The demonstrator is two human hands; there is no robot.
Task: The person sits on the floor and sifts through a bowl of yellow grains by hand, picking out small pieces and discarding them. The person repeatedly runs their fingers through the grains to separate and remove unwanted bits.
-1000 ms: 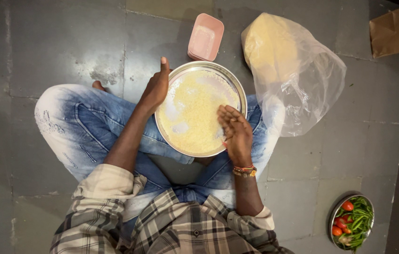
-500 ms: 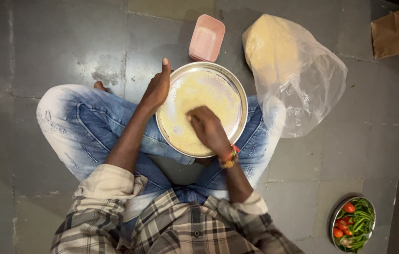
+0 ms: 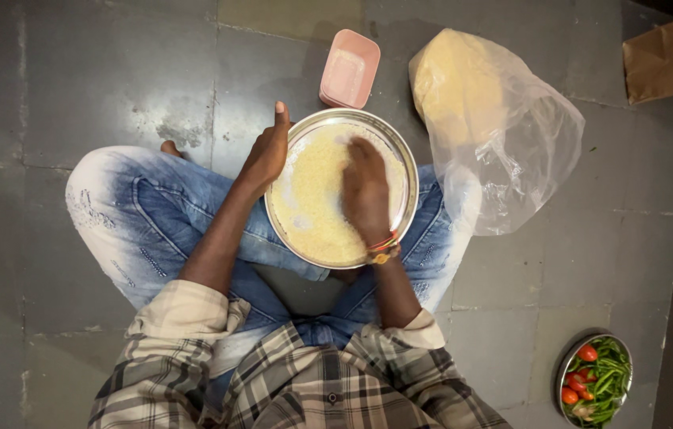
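Head view: round steel plate (image 3: 409,171) of pale grain (image 3: 312,199) resting on crossed legs. Left hand (image 3: 265,155) clamped on plate's left rim, thumb up. Right hand (image 3: 366,191) palm-down, fingers loosely spread flat over grain, grasping nothing. Beside: plastic bag (image 3: 503,135), pink container (image 3: 348,67).

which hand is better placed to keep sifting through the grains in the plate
Right, probably. The right hand already lies palm down on the grains inside the plate, while the left hand grips the plate's rim to steady it.
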